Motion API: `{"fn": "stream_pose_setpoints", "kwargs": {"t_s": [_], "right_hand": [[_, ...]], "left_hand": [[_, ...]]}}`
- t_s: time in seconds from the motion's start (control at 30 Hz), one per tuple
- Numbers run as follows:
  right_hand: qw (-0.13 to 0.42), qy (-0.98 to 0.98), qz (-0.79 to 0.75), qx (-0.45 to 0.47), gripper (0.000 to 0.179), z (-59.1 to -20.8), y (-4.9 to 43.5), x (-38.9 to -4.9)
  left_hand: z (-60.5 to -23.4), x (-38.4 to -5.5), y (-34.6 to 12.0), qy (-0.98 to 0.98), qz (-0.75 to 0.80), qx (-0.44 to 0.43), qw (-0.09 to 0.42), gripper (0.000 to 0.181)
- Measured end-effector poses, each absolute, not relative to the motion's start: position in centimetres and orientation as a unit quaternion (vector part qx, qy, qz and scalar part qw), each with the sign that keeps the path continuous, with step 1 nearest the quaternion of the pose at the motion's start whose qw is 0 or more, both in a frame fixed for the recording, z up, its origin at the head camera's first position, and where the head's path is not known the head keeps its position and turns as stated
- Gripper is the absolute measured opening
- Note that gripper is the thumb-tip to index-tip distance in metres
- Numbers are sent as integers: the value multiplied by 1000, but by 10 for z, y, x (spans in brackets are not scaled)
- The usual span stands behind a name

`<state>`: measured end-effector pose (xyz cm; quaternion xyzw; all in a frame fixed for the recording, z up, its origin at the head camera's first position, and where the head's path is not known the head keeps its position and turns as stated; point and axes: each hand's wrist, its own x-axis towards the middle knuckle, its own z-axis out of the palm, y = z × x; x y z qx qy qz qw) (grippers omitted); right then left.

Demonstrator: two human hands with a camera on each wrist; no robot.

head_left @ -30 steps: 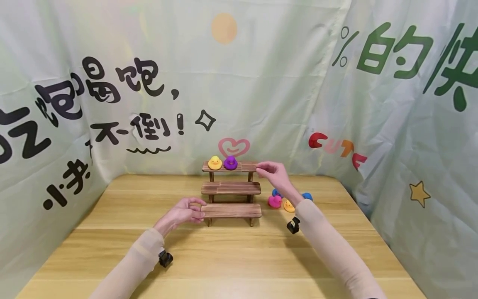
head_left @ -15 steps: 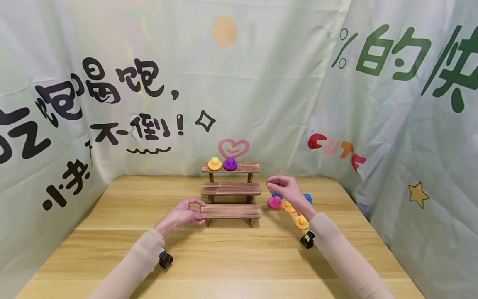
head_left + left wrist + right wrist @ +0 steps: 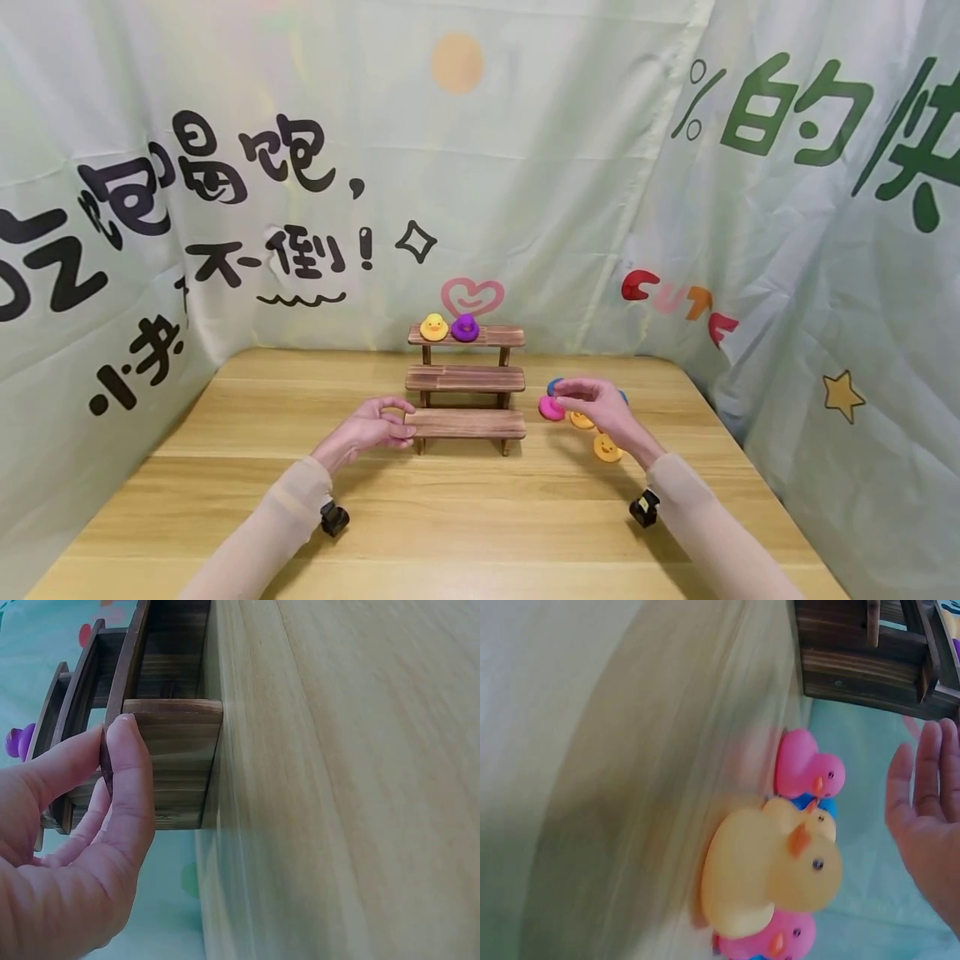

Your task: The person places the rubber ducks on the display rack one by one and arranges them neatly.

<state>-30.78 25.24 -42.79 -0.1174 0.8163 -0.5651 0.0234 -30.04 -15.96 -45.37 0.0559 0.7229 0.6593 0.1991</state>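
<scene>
Left hand pinches the wooden stand, left hand [image 3: 369,427] at the left end of the lowest step of the wooden stand [image 3: 465,422], thumb and forefinger on either side of the board. Off to the stand's right, the right hand [image 3: 602,406] hovers with fingers extended and loosely spread, near the pink duck [image 3: 551,408] but apart from it! Also right of the stand, a blue duck [image 3: 554,387] peeks out behind, and a yellow duck [image 3: 607,448] sits nearest the front on the tabletop [image 3: 480,517]. Up on the stand's top step, a paler yellow duck [image 3: 433,327] perches left of a purple duck [image 3: 465,328].
</scene>
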Motion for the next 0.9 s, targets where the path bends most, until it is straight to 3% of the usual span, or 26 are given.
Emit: {"fn": "stream_pose_setpoints", "kwargs": {"t_s": [0.9], "right_hand": [[71, 881, -440, -158, 38, -436, 326, -286]], "left_hand": [[-447, -300, -159, 718, 661, 46, 211, 49]]}}
